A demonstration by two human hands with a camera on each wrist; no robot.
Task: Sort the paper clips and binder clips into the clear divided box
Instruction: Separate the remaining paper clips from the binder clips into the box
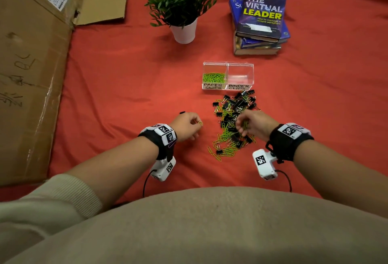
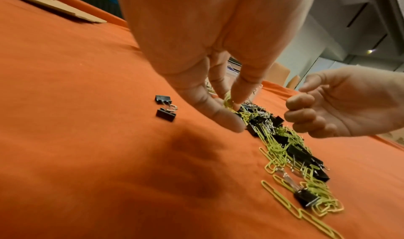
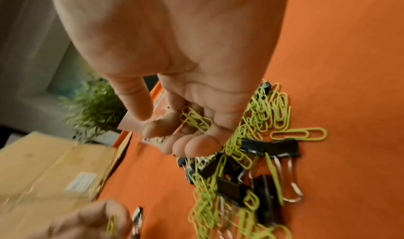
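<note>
A clear divided box [image 1: 227, 65] stands on the red cloth. Its left half, labelled PAPER CLIPS, holds green paper clips [image 1: 213, 78]; no clips show in the half labelled BINDER CLIPS. In front of it lies a mixed pile [image 1: 231, 116] of green paper clips and black binder clips [image 3: 268, 147]. My left hand [image 1: 196, 125] hovers left of the pile and pinches a few green paper clips [image 2: 228, 102]. My right hand [image 1: 241, 126] is over the pile's middle, fingers curled round several green paper clips [image 3: 195, 119] in its palm.
Two stray binder clips [image 2: 165, 109] lie left of the pile, beyond my left hand. A potted plant [image 1: 182, 5] and a stack of books [image 1: 260, 22] stand behind the box. Flattened cardboard [image 1: 31, 64] covers the left side of the cloth.
</note>
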